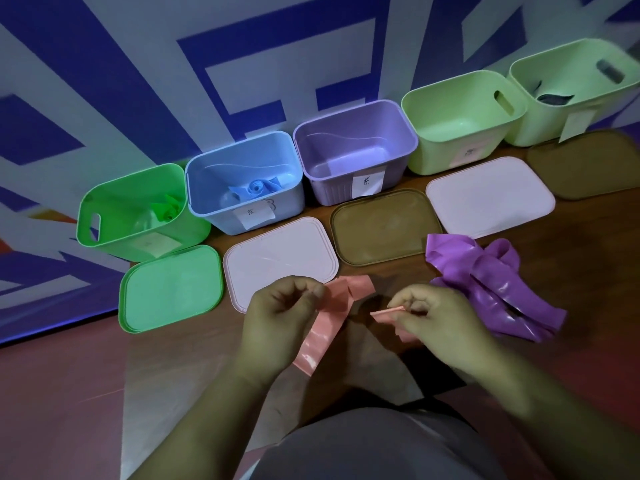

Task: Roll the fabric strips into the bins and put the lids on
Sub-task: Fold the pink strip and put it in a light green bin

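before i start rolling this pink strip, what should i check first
1. Both hands on the pink strip: ok, left hand and right hand each pinch it.
2. Strip flat: not ok, folded and twisted between the hands.
3. Open bin with room: ok, the pale green bin stands empty.
4. Its label says pink: cannot tell, too blurred.
5. Its lid off and near: ok, the pale lid lies flat before it.
6. Purple strip out of the way: not ok, bunched right beside the right hand.
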Action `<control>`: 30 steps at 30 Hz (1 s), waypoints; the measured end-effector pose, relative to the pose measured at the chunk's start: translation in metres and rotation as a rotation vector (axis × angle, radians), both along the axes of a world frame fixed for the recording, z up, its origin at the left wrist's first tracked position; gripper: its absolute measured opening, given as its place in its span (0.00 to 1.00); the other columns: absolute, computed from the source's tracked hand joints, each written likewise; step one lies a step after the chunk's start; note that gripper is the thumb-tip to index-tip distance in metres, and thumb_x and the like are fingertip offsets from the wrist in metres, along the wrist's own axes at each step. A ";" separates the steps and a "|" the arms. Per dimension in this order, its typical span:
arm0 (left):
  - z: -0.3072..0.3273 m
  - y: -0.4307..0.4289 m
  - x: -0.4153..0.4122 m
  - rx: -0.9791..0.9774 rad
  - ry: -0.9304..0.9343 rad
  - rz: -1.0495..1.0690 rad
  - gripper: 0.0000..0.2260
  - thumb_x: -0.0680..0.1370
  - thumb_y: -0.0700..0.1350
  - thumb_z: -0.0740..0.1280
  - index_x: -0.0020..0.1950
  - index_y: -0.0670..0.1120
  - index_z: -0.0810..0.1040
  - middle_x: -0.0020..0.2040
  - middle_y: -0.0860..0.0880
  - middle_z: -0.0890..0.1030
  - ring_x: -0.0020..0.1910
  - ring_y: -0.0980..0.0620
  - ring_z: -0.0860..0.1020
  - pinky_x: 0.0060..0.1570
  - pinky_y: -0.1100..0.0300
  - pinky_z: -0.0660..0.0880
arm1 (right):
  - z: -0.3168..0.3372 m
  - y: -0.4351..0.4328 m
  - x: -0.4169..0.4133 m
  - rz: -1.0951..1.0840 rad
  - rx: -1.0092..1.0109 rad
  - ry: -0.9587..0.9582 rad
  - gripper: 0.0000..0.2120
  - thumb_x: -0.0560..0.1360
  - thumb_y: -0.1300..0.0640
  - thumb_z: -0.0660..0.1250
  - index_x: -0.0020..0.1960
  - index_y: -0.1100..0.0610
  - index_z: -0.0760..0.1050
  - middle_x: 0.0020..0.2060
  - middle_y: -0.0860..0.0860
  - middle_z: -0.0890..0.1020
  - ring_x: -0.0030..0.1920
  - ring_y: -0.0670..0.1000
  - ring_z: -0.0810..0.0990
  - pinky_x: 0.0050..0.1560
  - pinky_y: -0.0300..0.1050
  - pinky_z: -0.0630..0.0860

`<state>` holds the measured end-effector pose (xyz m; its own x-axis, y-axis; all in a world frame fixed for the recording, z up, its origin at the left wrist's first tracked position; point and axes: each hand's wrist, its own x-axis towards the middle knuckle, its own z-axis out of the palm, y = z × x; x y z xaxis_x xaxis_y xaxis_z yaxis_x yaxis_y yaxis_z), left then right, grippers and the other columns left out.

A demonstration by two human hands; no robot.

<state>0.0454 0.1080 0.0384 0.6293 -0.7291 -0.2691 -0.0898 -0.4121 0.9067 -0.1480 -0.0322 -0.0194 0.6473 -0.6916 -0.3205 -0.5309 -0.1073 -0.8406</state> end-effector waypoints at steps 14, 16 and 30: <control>0.050 0.021 0.008 -0.236 0.310 0.046 0.06 0.73 0.37 0.71 0.45 0.43 0.88 0.43 0.43 0.87 0.44 0.49 0.84 0.47 0.57 0.81 | 0.117 0.049 0.043 0.064 0.015 -0.355 0.08 0.71 0.59 0.77 0.43 0.46 0.83 0.38 0.50 0.86 0.40 0.52 0.85 0.44 0.54 0.82; 0.054 0.026 0.010 -0.276 0.421 0.035 0.06 0.72 0.38 0.71 0.45 0.42 0.87 0.44 0.40 0.87 0.44 0.48 0.84 0.46 0.57 0.81 | 0.118 0.055 0.049 0.089 -0.010 -0.356 0.07 0.70 0.58 0.77 0.43 0.46 0.83 0.39 0.50 0.85 0.40 0.53 0.84 0.46 0.59 0.81; 0.059 0.055 0.024 -0.295 0.489 -0.005 0.11 0.73 0.42 0.70 0.51 0.39 0.86 0.50 0.36 0.85 0.53 0.38 0.83 0.60 0.46 0.77 | 0.115 0.078 0.074 -0.045 -0.156 -0.493 0.06 0.67 0.56 0.76 0.42 0.46 0.85 0.55 0.40 0.81 0.56 0.50 0.82 0.55 0.59 0.78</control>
<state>0.0697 0.1634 0.0970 0.4792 -0.8202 -0.3125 0.3680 -0.1355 0.9199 -0.0741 0.0458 0.0957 0.6638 -0.7376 0.1243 -0.0830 -0.2377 -0.9678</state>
